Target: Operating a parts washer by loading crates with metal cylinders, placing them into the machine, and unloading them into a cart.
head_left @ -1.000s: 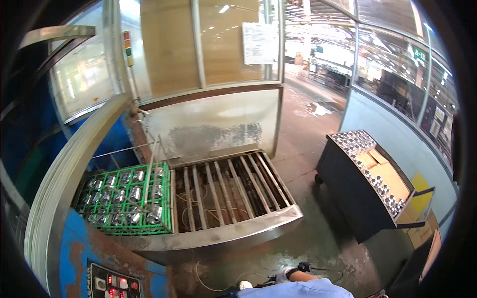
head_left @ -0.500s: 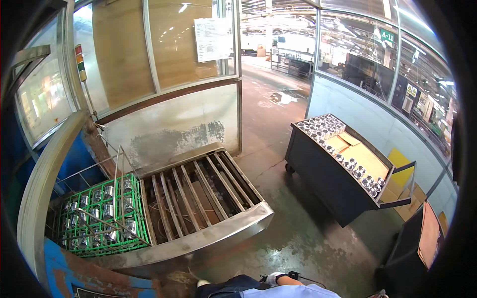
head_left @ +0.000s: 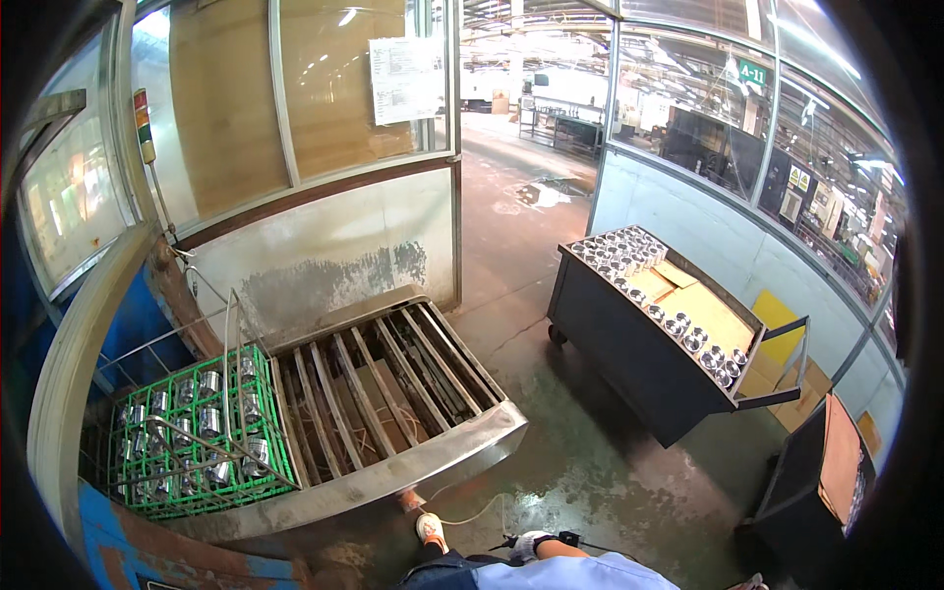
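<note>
My right hand [head_left: 531, 546], in a pale glove with a dark band at the wrist, is low in front of my body at the bottom of the view. The forearm comes out of a light blue sleeve. Its fingers are too small and partly hidden to tell whether they hold anything. A thin dark cord [head_left: 595, 547] runs close to the wrist. My left hand does not show. The closest piece of equipment is a metal roller stand [head_left: 470, 441] ahead to the left, apart from the hand. At its left end sits a green wire basket [head_left: 282, 438] with several shiny metal cylindrical parts [head_left: 209, 422].
A dark wheeled cart [head_left: 615, 359] with rows of metal cylinders stands at right. Near the right edge is a dark bin [head_left: 787, 482] with brown cardboard. Windowed partitions [head_left: 354, 236] flank a doorway. My shoe [head_left: 430, 531] is on the wet-looking floor.
The surroundings have shifted slightly left in the view. My shoe has come further into view beside the roller stand. The gloved hand stays low, moving only a little.
</note>
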Available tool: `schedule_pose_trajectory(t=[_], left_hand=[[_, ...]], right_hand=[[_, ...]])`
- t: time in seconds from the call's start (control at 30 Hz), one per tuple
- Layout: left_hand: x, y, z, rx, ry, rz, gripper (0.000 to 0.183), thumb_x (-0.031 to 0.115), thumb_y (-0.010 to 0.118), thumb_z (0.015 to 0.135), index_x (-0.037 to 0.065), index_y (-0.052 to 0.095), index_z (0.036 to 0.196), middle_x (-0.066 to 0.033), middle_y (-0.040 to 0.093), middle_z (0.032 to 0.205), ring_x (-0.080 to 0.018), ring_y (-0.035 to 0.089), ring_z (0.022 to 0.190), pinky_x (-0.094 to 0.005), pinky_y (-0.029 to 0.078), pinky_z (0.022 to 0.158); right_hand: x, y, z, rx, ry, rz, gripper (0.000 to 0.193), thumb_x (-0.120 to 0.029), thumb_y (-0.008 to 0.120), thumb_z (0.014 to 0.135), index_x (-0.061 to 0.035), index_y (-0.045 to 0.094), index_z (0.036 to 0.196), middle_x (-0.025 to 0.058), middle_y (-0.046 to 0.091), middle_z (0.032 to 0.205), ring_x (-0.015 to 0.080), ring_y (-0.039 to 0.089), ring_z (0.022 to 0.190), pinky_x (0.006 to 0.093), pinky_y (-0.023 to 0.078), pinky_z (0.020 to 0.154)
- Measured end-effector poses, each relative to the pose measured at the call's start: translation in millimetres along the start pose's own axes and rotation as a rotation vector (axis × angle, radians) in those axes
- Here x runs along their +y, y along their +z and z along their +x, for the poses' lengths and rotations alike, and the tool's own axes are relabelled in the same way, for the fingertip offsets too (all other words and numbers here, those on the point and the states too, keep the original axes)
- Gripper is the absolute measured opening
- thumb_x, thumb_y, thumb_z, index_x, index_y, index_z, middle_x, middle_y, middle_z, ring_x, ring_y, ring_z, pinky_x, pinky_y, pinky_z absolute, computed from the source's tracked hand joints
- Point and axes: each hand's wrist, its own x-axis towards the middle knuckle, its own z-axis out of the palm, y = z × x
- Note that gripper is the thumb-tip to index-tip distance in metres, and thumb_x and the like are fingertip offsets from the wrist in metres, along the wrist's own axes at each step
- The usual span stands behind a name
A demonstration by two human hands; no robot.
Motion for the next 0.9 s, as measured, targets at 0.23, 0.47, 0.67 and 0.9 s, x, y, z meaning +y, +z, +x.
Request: schedule_pose_trajectory(t=[0.23,0.47,0.67,0.9], left_hand=[[6,-24,15,0.697,-0.445,0.077,0.042,0.044,0.054,0.102,0.013,0.065,0.128,-0.0111,0.069,0.121,-0.0331,0.063,0.110,-0.0507,0.056,0.088],[18,-27,14,0.619,-0.435,0.033,0.046,0.050,0.053,0.101,0.014,0.064,0.128,-0.0104,0.067,0.126,-0.0333,0.062,0.114,-0.0501,0.054,0.093],[15,-53,27,0.527,-0.398,0.021,0.048,0.051,0.054,0.100,0.013,0.065,0.127,-0.0104,0.067,0.127,-0.0333,0.062,0.114,-0.0503,0.054,0.094],[19,-69,26,-0.092,-0.136,-0.035,0.050,0.053,0.055,0.099,0.012,0.065,0.126,-0.0104,0.066,0.127,-0.0334,0.062,0.113,-0.0505,0.054,0.095]], right_hand=[[2,6,-8,-0.027,0.046,-0.011,0.061,-0.058,0.063,0.086,-0.0175,0.067,0.131,0.0162,0.072,0.118,0.0346,0.068,0.103,0.0424,0.053,0.091],[-27,17,-13,-0.046,0.050,0.006,0.052,-0.057,0.064,0.085,-0.0168,0.072,0.119,0.0157,0.074,0.109,0.0342,0.068,0.095,0.0439,0.053,0.086],[-45,33,-3,0.025,0.071,0.076,0.050,-0.054,0.064,0.086,-0.0137,0.072,0.114,0.0146,0.075,0.099,0.0306,0.068,0.088,0.0409,0.053,0.084],[-49,36,-18,0.007,0.084,0.067,0.059,-0.058,0.067,0.085,-0.0127,0.072,0.121,0.0154,0.074,0.114,0.0306,0.069,0.098,0.0406,0.053,0.090]])
